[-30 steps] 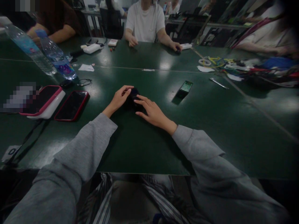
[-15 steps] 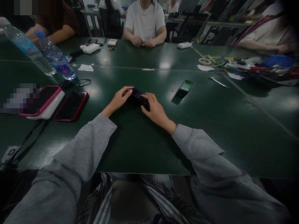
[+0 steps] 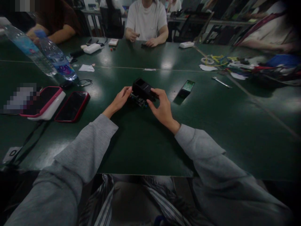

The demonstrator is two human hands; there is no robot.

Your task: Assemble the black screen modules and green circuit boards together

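The right hand (image 3: 162, 105) grips a black box (image 3: 142, 89), tilted just above the green desk (image 3: 141, 144). The left hand (image 3: 119, 99) pinches a small part (image 3: 139, 101) under the box, beside a phone (image 3: 187, 87).

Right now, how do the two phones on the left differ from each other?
The near phone lies flat on the table; the far phone rests on top of a white block. The near phone has a darker red rim, the far phone a pinker one. The near phone is closer to the left hand. Both lie face up with dark screens, side by side.
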